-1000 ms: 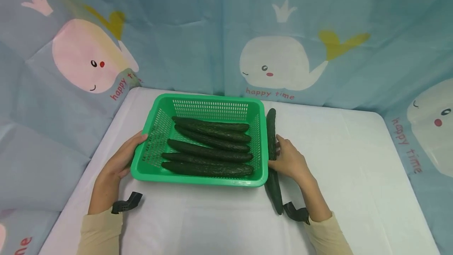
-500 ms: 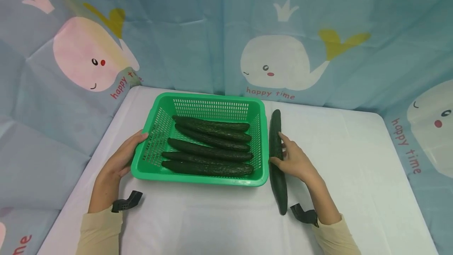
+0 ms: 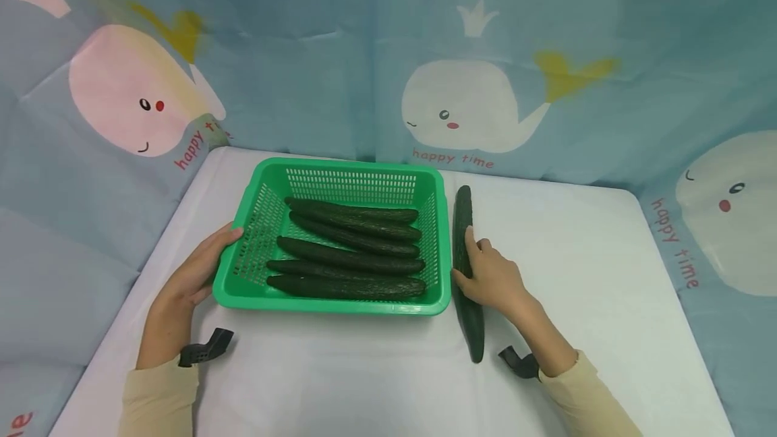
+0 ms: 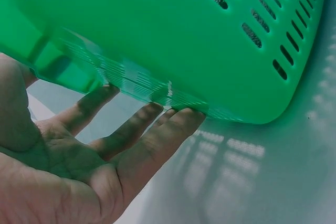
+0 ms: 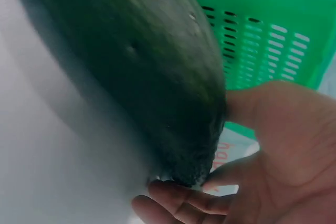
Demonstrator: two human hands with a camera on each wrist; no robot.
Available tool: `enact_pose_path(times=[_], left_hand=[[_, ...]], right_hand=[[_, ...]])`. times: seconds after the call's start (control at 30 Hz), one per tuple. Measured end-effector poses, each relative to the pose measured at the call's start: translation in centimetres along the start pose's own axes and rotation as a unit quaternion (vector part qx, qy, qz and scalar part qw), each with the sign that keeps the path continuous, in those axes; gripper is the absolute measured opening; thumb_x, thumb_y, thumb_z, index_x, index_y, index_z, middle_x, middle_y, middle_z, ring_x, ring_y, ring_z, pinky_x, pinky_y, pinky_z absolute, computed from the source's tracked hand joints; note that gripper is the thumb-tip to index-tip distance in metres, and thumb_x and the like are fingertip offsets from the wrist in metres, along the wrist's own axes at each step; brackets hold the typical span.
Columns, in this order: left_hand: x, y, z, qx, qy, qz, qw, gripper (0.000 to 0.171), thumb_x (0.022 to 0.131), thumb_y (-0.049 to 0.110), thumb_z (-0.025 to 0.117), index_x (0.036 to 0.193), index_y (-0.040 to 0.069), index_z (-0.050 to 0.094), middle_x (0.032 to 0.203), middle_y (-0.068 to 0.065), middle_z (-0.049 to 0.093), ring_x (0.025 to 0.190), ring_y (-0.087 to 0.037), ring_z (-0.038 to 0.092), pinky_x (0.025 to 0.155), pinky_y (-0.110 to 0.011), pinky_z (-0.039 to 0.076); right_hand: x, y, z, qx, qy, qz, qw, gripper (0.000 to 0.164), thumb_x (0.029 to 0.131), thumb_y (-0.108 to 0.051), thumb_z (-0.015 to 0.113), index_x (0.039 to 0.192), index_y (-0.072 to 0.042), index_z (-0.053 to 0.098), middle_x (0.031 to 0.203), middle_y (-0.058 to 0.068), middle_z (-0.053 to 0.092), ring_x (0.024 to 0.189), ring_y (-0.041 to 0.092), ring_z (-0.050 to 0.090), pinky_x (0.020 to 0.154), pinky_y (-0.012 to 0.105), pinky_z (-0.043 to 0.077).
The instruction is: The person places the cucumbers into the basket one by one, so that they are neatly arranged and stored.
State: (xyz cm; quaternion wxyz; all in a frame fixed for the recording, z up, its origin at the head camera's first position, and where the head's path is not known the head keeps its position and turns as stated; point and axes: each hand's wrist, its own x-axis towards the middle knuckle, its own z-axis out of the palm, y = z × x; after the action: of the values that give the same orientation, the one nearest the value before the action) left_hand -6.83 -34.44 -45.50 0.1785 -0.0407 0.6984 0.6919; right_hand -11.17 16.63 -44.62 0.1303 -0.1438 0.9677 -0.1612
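A green slotted plastic basket stands on the white table, with several dark green cucumbers lying crosswise in it. My left hand rests at the basket's left end; in the left wrist view its fingers are nearly straight, tips touching the green plastic. Beside the basket's right wall lies one more cucumber, pointing away from me. My right hand holds it around the middle, the index finger lying along its top. In the right wrist view the thumb touches one side and the other fingers curl at the opposite side.
A blue curtain with printed whales hangs behind the table and down both sides. White cloth covers the table. A black camera mount is strapped on the left wrist, another on the right.
The single cucumber has shifted slightly right, away from the basket wall, with my right hand on it. My right index finger now lies over its top. The left hand has stayed at the basket.
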Motion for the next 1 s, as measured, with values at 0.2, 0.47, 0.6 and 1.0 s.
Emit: enact_pose_path(times=[0.2,0.47,0.6,1.0], left_hand=[[-0.1,0.0,-0.4,-0.002,-0.005,-0.006,1.0000,0.076,0.116,0.042,0.037,0.170,0.005,-0.002,0.128,0.012,0.063,0.113,-0.004,0.070,0.090,-0.028,0.064],[-0.2,0.5,-0.1,0.008,0.011,-0.010,0.9999,0.078,0.115,0.045,0.038,0.171,0.007,0.000,0.128,0.011,0.061,0.113,-0.004,0.071,0.090,-0.029,0.064],[-0.3,0.5,0.0,-0.010,0.003,-0.011,0.9999,0.077,0.115,0.043,0.039,0.171,0.006,0.001,0.128,0.010,0.062,0.114,-0.004,0.070,0.091,-0.027,0.064],[-0.1,0.7,0.0,-0.005,0.006,-0.007,0.9999,0.076,0.115,0.044,0.040,0.171,0.006,0.004,0.129,0.008,0.062,0.113,-0.006,0.071,0.090,-0.030,0.065]], right_hand=[[0.3,0.2,-0.3,0.031,-0.004,0.035,0.999,0.094,0.097,-0.041,0.075,0.166,0.001,0.027,0.136,0.036,0.057,0.084,0.030,0.066,0.059,0.038,0.053],[0.1,1.0,-1.1,0.094,-0.019,0.045,0.994,0.092,0.095,-0.040,0.078,0.159,0.010,0.034,0.124,0.027,0.070,0.105,0.036,0.072,0.083,0.052,0.061],[0.2,1.6,-1.2,0.125,-0.028,0.040,0.991,0.089,0.095,-0.035,0.078,0.158,0.011,0.036,0.119,0.026,0.073,0.097,0.030,0.074,0.083,0.049,0.062],[0.1,2.4,-1.2,0.176,-0.018,0.042,0.983,0.083,0.096,-0.029,0.076,0.157,0.012,0.037,0.125,0.030,0.070,0.108,0.040,0.073,0.080,0.047,0.065]])
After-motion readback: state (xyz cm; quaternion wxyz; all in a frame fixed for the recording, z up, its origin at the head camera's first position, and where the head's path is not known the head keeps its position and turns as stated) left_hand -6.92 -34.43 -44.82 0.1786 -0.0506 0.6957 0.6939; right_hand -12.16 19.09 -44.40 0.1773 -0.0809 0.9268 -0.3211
